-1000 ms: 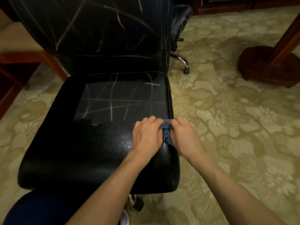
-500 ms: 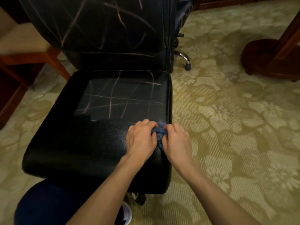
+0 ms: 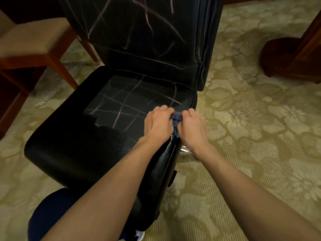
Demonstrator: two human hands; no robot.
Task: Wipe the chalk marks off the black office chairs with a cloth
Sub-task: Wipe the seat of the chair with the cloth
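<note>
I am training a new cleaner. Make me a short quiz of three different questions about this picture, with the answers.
1. True or false: both hands grip the blue cloth.
2. Which part of the seat shows no chalk marks? A) front B) rear
3. Fill in: the backrest is still ____ with chalk.

Key: 1 true: left hand and right hand bunch it between them. 2 A. 3 marked.

Item count: one black office chair [image 3: 86, 153], chalk-marked on seat and backrest. One blue cloth [image 3: 175, 119]. Two hands: left hand [image 3: 159, 123], right hand [image 3: 192, 126]. One wooden chair [image 3: 33, 44]. One dark wooden base [image 3: 284, 56].
</note>
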